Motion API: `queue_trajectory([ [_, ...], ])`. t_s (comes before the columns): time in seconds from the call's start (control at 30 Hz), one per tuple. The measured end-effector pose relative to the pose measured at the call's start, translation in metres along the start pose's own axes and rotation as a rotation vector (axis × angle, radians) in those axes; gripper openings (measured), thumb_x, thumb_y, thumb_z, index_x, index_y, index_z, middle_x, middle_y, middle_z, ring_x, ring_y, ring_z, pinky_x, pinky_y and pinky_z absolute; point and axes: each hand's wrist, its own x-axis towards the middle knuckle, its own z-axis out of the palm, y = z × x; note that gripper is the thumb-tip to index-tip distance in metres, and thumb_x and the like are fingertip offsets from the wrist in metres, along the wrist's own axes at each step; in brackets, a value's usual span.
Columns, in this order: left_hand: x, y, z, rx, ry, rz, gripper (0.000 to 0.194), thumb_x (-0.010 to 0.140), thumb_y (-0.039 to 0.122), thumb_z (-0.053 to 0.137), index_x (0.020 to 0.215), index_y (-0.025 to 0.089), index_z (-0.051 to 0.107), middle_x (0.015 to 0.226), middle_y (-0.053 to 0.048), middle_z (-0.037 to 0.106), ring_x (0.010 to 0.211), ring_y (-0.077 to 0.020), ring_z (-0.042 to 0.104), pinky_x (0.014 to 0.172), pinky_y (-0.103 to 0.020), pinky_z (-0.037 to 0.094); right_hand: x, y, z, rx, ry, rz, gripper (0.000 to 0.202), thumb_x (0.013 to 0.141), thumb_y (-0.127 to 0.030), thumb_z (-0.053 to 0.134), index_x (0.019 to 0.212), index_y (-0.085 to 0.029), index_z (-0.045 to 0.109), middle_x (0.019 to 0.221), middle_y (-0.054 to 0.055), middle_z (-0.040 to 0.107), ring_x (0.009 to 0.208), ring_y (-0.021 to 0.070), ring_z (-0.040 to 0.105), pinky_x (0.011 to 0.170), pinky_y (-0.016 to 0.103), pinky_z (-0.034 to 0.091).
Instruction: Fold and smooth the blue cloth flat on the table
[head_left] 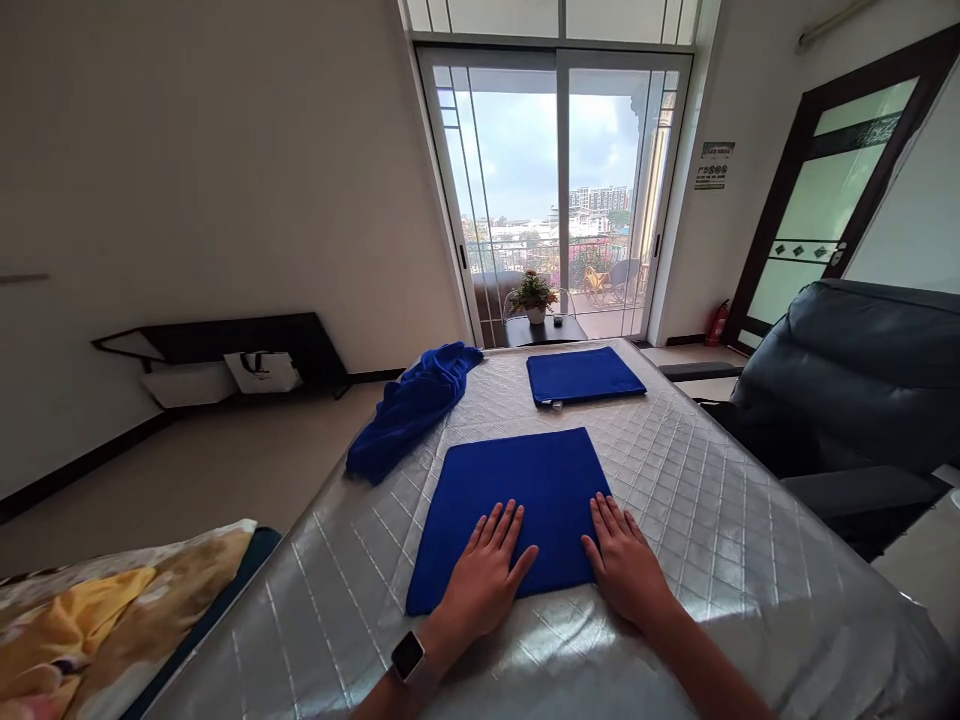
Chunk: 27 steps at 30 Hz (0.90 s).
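A flat blue cloth cover (525, 470), squarish in outline, lies on the silver quilted mattress (697, 480) in front of me. My left hand (489, 562) rests palm down on its near middle part, fingers spread. At its right edge lies my right hand (621, 555), also palm down with the fingers stretched out. Farther off, a second blue piece (585, 375) is laid flat, with a small white tag on its near edge. Crumpled blue fabric (416, 410) is heaped by the mattress's left edge.
To the right stands a black leather armchair (862, 380). A patterned blanket (112, 610) is at the lower left. Beyond the mattress, a potted plant (534, 297) sits on a small dark table (517, 332) before the sliding glass door (510, 190). A white bag (262, 372) is by the wall.
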Motion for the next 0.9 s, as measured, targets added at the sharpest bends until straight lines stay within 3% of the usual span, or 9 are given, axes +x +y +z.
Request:
queue_trajectory([
  [0.1,-0.026,-0.033,-0.005,0.038,-0.022,-0.147,0.072,0.102,0.065,0.026,0.160,0.023,0.026,0.168,-0.005,0.025,0.156,-0.0282,0.022,0.126,-0.053,0.026,0.000,0.001,0.002,-0.013,0.004,-0.001,0.067,0.106,-0.049,0.020,0.163,-0.013,0.019,0.169,0.003,0.011,0.157,0.0194,0.007,0.128,0.041,0.008],
  [0.2,-0.041,-0.050,-0.005,0.070,-0.009,-0.228,0.078,0.100,0.068,0.026,0.160,0.019,0.027,0.168,-0.008,0.023,0.156,-0.0298,0.020,0.126,-0.055,0.022,0.000,0.001,0.003,-0.033,0.005,-0.001,0.067,0.106,-0.049,0.020,0.162,-0.012,0.021,0.169,0.003,0.012,0.157,0.0196,0.008,0.128,0.040,0.008],
  [0.37,-0.045,-0.048,0.000,0.073,0.054,-0.230,0.078,0.100,0.068,0.027,0.161,0.020,0.026,0.168,-0.008,0.027,0.156,-0.0289,0.023,0.126,-0.053,0.022,-0.001,0.000,0.002,-0.077,0.003,-0.001,0.066,0.107,-0.049,0.019,0.162,-0.012,0.021,0.169,0.004,0.013,0.157,0.0195,0.008,0.128,0.040,0.009],
  [0.9,-0.048,-0.042,-0.003,0.057,0.034,-0.274,0.083,0.098,0.073,0.028,0.160,0.017,0.027,0.168,-0.010,0.024,0.156,-0.0301,0.022,0.127,-0.052,0.021,-0.011,0.000,0.000,-0.104,0.044,-0.045,0.068,0.107,-0.053,0.016,0.162,-0.013,0.021,0.169,0.003,0.013,0.157,0.0206,0.008,0.129,0.044,0.011],
])
